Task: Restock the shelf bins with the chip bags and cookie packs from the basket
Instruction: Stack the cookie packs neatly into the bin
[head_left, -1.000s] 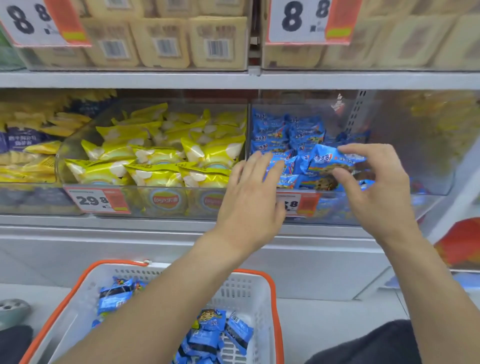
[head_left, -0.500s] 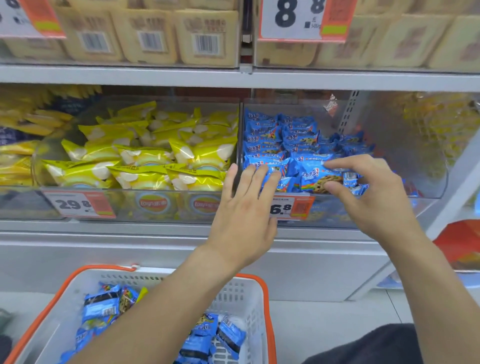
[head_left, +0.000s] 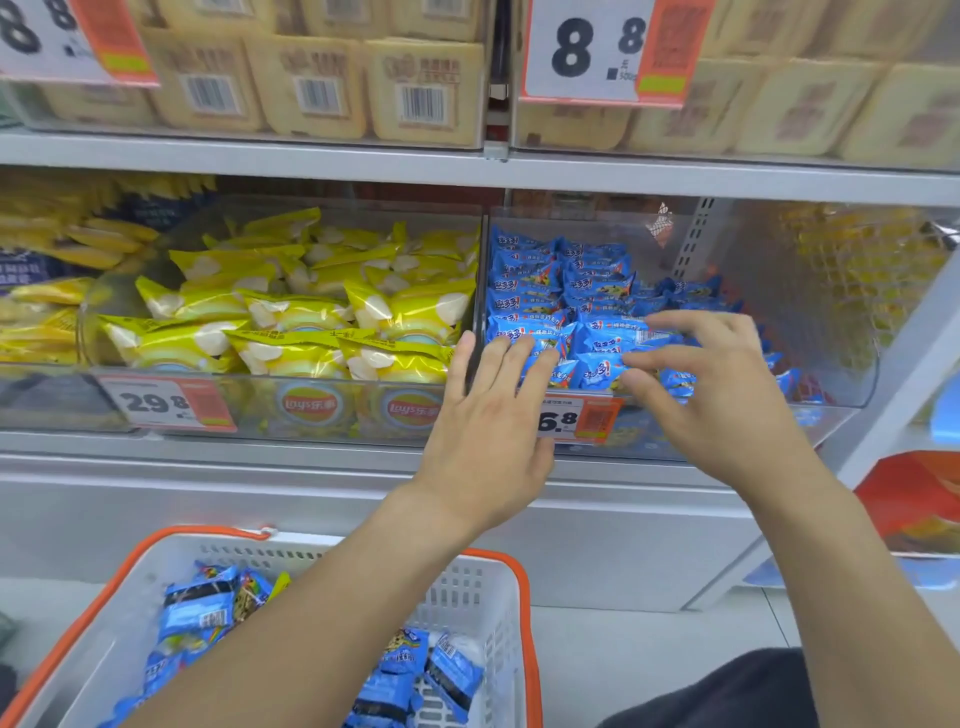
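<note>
Here the right hand (head_left: 727, 400) hovers over the front of the clear cookie bin (head_left: 831, 374), thumb and forefinger loosely spread above a blue cookie pack (head_left: 602, 370); whether the tips touch the wrapper I cannot tell, but nothing is pinched. The left hand (head_left: 493, 426) lies flat with straight fingers against the bin's front lip, its fingertips (head_left: 540, 358) resting on the nearest packs by the 6.8 price tag (head_left: 576, 420).

The step in hand looks like settling the packs just placed. To do it well, I judge, press them down and back lightly with flat fingers so the front row sits below the lip and cannot slide out; squeezing risks crushing the cookies.

Just left, across the divider, the neighbouring bin holds yellow Lay's chip bags (head_left: 322, 322), heaped nearly to its rim. Below, the orange-rimmed white basket (head_left: 493, 613) holds more blue cookie packs (head_left: 197, 613), partly hidden by the left forearm; a sliver of yellow shows among them. So restocking is unfinished.
</note>
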